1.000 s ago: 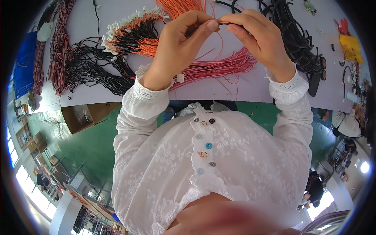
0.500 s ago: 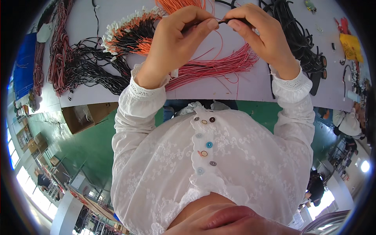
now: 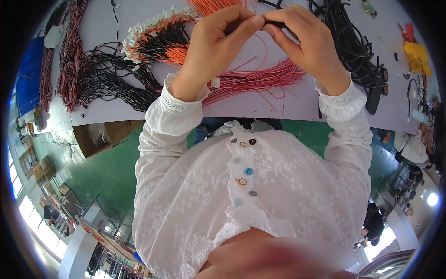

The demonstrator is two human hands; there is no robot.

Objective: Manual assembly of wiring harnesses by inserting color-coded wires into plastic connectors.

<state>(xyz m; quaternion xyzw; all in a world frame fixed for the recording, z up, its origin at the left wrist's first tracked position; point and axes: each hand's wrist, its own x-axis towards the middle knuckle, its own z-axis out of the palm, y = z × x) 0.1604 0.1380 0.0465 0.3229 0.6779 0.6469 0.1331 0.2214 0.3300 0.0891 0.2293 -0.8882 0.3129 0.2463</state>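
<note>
My left hand (image 3: pixel 218 44) and my right hand (image 3: pixel 309 46) meet at the fingertips above the far part of the table. A black cable (image 3: pixel 281 24) runs under the fingers of my right hand, which is closed on it. The thumb and forefinger of my left hand pinch at the cable's end; the exact joint there is hidden by the fingertips. Below the hands lies a bundle of red wires (image 3: pixel 260 80). Beside my left hand is a bundle of black and orange wires with white connectors (image 3: pixel 158 37).
A heap of black cables (image 3: pixel 346 37) lies right of my hands. Black wires (image 3: pixel 121 81) and red-black twisted bundles (image 3: pixel 70 56) lie to the left. Orange wires (image 3: pixel 216 5) are at the far edge. A yellow packet (image 3: pixel 416 58) sits far right; a cardboard box (image 3: pixel 95 138) stands below the table's left edge.
My hands have come closer, so their fingertips now touch and the short stretch of black cable between them is covered. My left hand and sleeve have shifted a little to the right.
</note>
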